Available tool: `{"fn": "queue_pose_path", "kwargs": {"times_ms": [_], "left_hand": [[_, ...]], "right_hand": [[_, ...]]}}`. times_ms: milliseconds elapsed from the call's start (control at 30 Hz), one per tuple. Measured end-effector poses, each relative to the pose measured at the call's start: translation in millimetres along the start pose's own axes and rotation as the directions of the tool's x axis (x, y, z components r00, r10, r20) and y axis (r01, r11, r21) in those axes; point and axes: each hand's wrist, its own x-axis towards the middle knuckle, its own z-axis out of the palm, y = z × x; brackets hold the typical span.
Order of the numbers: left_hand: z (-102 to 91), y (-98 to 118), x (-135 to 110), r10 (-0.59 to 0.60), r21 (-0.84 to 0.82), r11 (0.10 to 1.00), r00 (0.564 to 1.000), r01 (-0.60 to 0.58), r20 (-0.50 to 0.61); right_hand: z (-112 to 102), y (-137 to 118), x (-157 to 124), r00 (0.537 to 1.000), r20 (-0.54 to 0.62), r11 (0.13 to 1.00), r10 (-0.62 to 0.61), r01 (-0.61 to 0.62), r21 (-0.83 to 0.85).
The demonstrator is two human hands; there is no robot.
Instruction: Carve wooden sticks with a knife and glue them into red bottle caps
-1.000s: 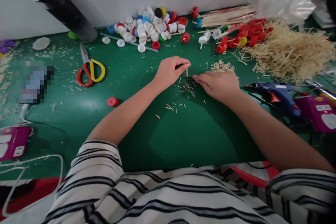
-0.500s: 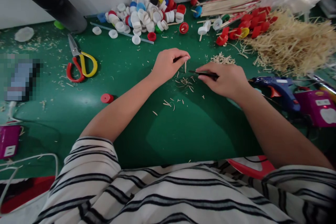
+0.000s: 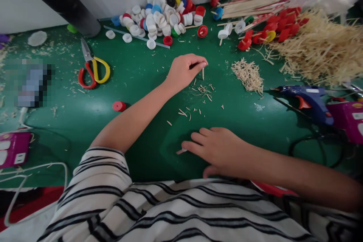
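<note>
My left hand [image 3: 184,70] is closed in a pinch over the green table [image 3: 153,140]. From its fingertips a short wooden stick [image 3: 203,73] points down, its lower end over thin wood shavings [image 3: 202,90]. My right hand [image 3: 218,149] is palm down near the front edge, thumb and fingers apart. Its index fingertip touches or covers a small pale strip [image 3: 180,151], blurred and partly hidden. No dark tool shows in that hand; whatever is under the palm is hidden.
Bottle caps [image 3: 159,19] lie piled at the back. Scissors [image 3: 93,68] and a red cap [image 3: 119,106] lie left. Rightward are wooden sticks [image 3: 252,5], red caps with sticks [image 3: 272,30], shavings [image 3: 249,75], a straw-coloured heap [image 3: 320,49] and a blue glue gun [image 3: 309,96].
My right hand has moved from beside the stick toward the table's front edge. Its fingers have spread, and the dark tool it held no longer shows. My left hand still pinches the stick.
</note>
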Motion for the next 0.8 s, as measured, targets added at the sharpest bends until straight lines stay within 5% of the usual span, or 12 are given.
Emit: {"fn": "queue_pose_path", "kwargs": {"times_ms": [100,267,400,467,567,667,800], "left_hand": [[0.3,0,0,-0.001,0.001,1.000,1.000,0.001,-0.010],[-1.1,1,0,-0.006,-0.008,1.000,1.000,0.006,0.001],[-1.4,0,0,-0.025,-0.006,1.000,1.000,0.025,0.004],[-1.1,-1,0,-0.025,-0.006,1.000,1.000,0.025,0.009],[-0.8,-1,0,-0.016,-0.006,1.000,1.000,0.016,0.004],[-1.6,1,-1,-0.007,-0.001,1.000,1.000,0.007,0.001],[-5.5,5,-1,0.007,-0.018,1.000,0.999,-0.006,0.037]], "right_hand": [[-7,27,2,0.984,-0.052,0.986,0.168,-0.168,-0.003],[-23,53,-3,0.882,-0.218,0.903,0.417,-0.429,-0.010],[-17,24,-3,0.983,-0.089,0.985,0.158,-0.151,0.082],[-11,10,0,0.998,-0.057,0.999,0.028,-0.027,0.032],[-6,17,4,0.983,-0.101,0.987,0.155,-0.159,-0.035],[-11,50,2,0.843,-0.280,0.883,0.460,-0.468,0.040],[-20,90,-5,0.661,-0.356,0.751,0.660,-0.600,0.277]]}}
